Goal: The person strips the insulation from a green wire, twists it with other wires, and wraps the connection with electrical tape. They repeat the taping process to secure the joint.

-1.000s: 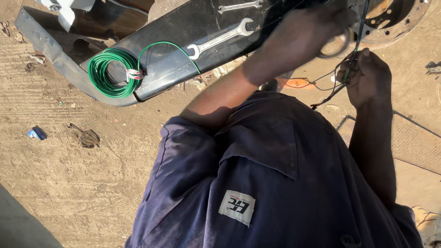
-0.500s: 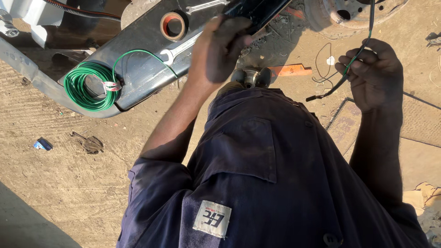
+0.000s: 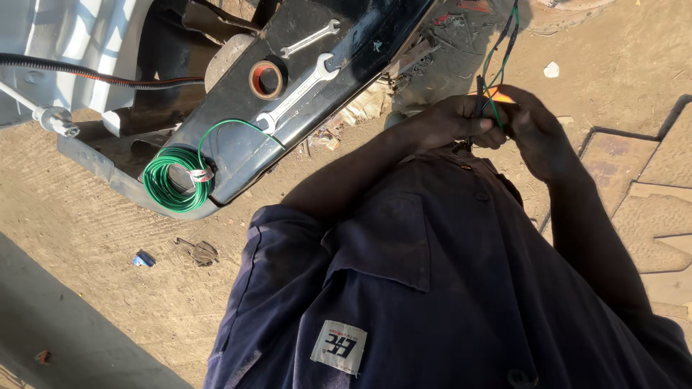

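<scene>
Leftmost, well apart from both hands, lies a coil of green wire [image 3: 175, 179] on the end of a black metal panel [image 3: 238, 148]. Nearer the hands on that panel: a roll of brown tape [image 3: 267, 78], a long open-ended spanner [image 3: 298, 92] just beside it, and a smaller spanner [image 3: 310, 38] above. Next comes the left hand [image 3: 453, 122], curled shut around a bundle of thin green and dark wires [image 3: 496, 72]. Touching it on the far side, the right hand [image 3: 535, 133] closes its fingers on the same bundle; an orange object [image 3: 497, 93] shows between the two hands, its kind unclear. The wires rise from the joined hands toward the top edge. Below both hands: a dark blue work shirt [image 3: 432, 288]. Sandy ground [image 3: 613, 65] surrounds them.
</scene>
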